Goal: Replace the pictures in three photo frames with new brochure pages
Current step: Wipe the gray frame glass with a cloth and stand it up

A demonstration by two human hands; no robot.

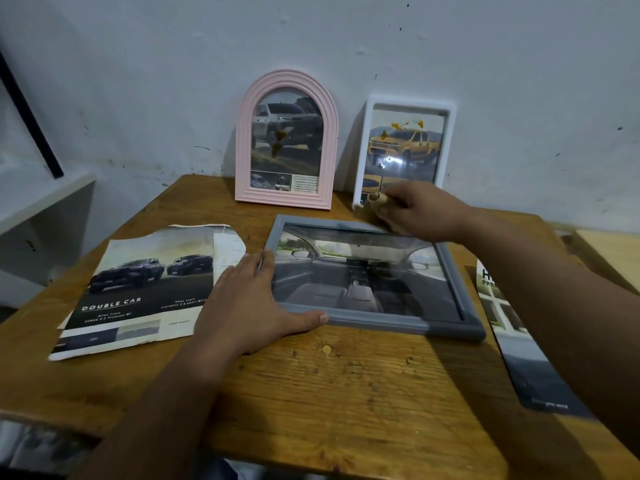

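Note:
A grey photo frame (381,321) lies flat on the wooden table (346,393), showing a car interior picture. My left hand (242,306) rests flat over its near left corner, fingers straight and thumb along the front edge. My right hand (422,213) hovers at the frame's far edge, its fingers curled round a small tan object (375,202), blurred. A pink arched frame (242,150) and a white frame (449,140) lean upright against the wall, each holding a truck picture. A cut brochure page (138,289) with dark trucks lies left of the grey frame.
A second brochure (512,323) lies at the table's right side, partly under my right forearm. A white shelf (45,202) stands to the left, and a light wooden surface (609,251) sits beyond the right edge. The wall is close behind the frames.

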